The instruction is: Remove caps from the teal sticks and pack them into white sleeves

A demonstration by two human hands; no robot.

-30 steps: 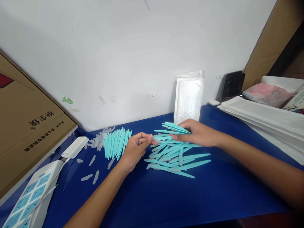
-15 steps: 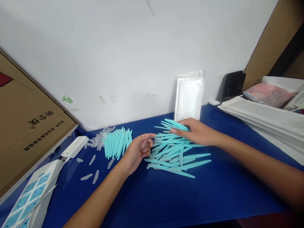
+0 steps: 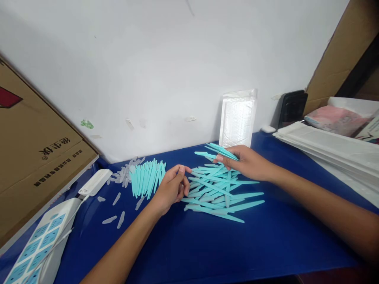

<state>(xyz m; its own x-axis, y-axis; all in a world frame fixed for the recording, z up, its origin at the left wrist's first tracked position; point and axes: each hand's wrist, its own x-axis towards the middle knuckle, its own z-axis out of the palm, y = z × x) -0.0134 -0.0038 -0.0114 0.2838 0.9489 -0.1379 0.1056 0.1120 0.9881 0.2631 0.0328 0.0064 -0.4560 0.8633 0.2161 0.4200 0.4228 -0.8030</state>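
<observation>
Head-worn view — forward, angled down.

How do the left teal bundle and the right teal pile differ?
The left bundle lies in a neat row; the right pile is criss-crossed. The left bundle's pieces run mostly up the picture; the right pile's mostly across it. Both hold slim teal pieces on the blue table.

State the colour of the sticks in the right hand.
The sticks are turquoise, shown in the head view.

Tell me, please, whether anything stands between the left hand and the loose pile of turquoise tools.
Nothing visible does: the left hand is by the left edge of the loose pile, with no other object showing between.
</observation>
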